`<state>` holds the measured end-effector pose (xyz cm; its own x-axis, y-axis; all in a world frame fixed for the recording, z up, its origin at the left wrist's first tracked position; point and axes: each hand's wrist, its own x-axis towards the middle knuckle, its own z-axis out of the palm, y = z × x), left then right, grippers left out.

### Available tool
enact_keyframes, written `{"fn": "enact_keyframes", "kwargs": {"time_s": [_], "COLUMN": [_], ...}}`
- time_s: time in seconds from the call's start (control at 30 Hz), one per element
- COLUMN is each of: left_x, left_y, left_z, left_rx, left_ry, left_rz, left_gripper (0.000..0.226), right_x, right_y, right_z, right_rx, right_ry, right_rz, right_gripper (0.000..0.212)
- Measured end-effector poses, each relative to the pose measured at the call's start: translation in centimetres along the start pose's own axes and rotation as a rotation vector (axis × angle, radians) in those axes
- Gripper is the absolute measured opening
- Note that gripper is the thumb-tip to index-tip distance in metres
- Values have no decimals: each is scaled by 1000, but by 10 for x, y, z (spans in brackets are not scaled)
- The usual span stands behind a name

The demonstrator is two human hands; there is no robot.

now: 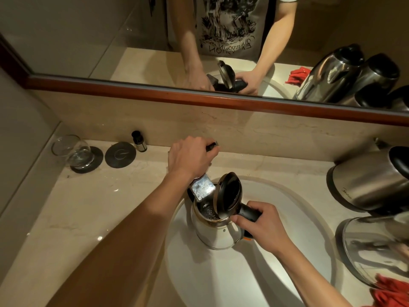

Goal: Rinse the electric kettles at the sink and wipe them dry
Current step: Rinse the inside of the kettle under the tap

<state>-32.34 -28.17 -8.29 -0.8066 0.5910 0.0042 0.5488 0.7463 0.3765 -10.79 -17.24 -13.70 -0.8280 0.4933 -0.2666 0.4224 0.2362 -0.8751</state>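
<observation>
A steel electric kettle (pixel 215 233) stands in the white sink basin (pixel 287 262) under the flat chrome spout (pixel 202 187), its black lid (pixel 230 196) tipped open. Water runs from the spout into the kettle's mouth. My right hand (pixel 261 222) grips the kettle's black handle. My left hand (pixel 190 157) is curled round the tap lever behind the spout. Two more steel kettles stand on the counter at the right, one at the back (pixel 371 180) and one nearer (pixel 376 247). A red cloth (pixel 391 291) lies at the bottom right.
A glass (pixel 70 151) on a dark coaster, a second empty coaster (pixel 120 154) and a small dark bottle (pixel 139 141) stand at the counter's back left. A wood-framed mirror (pixel 132 89) runs along the wall behind the marble counter (pixel 88 207).
</observation>
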Motion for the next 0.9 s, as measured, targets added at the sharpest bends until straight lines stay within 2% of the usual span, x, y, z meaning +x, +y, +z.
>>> {"fn": "enact_keyframes", "kwargs": {"time_s": [0.9], "left_x": [0], "left_y": [0], "left_z": [-1], "left_rx": [-10], "left_ry": [11], "left_rz": [7], "left_gripper": [37], "right_x": [2], "right_y": [2], "right_z": [-1], "right_rx": [-18], "right_ry": [-34], "right_rz": [-5], "right_gripper": [46]}}
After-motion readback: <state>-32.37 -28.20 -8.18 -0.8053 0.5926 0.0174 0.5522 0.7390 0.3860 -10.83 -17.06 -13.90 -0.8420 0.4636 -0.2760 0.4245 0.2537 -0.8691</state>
